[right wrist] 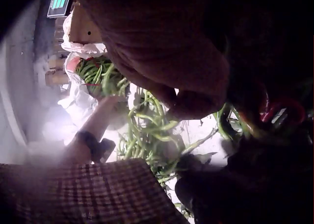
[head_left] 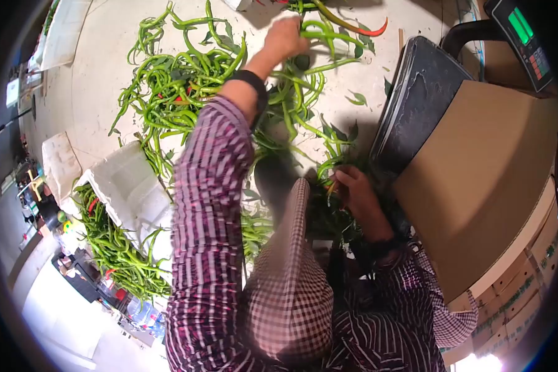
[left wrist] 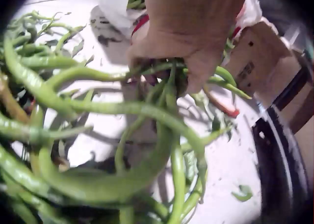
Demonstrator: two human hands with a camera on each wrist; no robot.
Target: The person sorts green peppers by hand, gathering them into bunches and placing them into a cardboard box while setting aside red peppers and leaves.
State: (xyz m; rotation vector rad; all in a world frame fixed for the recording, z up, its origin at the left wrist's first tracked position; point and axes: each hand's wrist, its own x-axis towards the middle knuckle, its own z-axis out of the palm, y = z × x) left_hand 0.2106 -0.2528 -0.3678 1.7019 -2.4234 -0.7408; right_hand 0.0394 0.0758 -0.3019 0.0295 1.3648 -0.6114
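My left hand (head_left: 285,38) reaches to the far part of the table. Its bent fingers grip green chili peppers (left wrist: 171,121), which hang out from beneath the palm in the left wrist view. Nearer my body, my right hand (head_left: 358,192) is bent over a darker heap of chilies and leaves, with an orange-tinged chili (head_left: 332,186) right at its fingertips. In the right wrist view that hand (right wrist: 171,81) is deep in shadow, near a red chili (right wrist: 289,106); I cannot tell whether it holds one. A long green-and-red chili (head_left: 353,26) lies beyond my left hand.
A big pile of green chilies (head_left: 180,93) spreads left of my left arm. A white foam box (head_left: 127,180) stands beside more chilies (head_left: 121,254). At right are a black scale (head_left: 418,93), its lit display (head_left: 521,28) and a cardboard box (head_left: 483,180). A checked cap brim (head_left: 291,248) blocks the lower middle.
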